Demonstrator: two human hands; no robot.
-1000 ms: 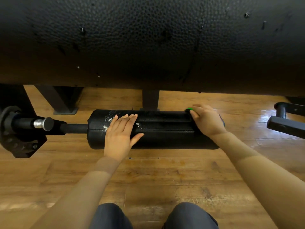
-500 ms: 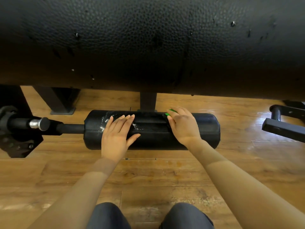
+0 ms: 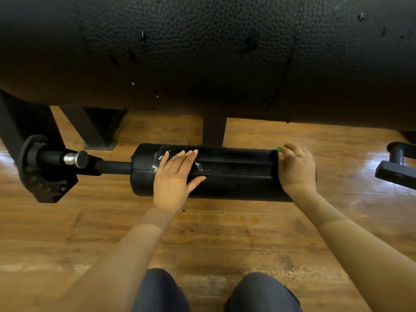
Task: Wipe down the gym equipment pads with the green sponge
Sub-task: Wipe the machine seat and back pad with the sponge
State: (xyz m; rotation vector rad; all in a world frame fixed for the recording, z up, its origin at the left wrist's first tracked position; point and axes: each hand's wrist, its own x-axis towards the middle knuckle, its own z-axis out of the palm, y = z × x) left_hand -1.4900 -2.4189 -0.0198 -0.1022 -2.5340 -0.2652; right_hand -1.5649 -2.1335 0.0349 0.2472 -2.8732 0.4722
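A black roller pad (image 3: 234,174) lies horizontal low over the wooden floor, with white foam smears near its left end. My left hand (image 3: 174,179) rests flat on the pad's left part, fingers straight. At the pad's right end my right hand (image 3: 296,168) curls over the green sponge (image 3: 278,150) and presses it on the pad. Only a small green corner of the sponge shows past my fingers. A large black textured pad (image 3: 202,59) fills the top of the view above the roller.
A black rod with a metal pin (image 3: 74,159) and bracket sticks out left of the roller. Black frame legs (image 3: 99,131) stand behind on the wooden floor (image 3: 202,239). A black handle (image 3: 398,163) lies at the right edge. My knees show at the bottom.
My right hand with the sponge slid from the right end to the pad's middle, then back to the right end. My left hand stayed put on the pad.
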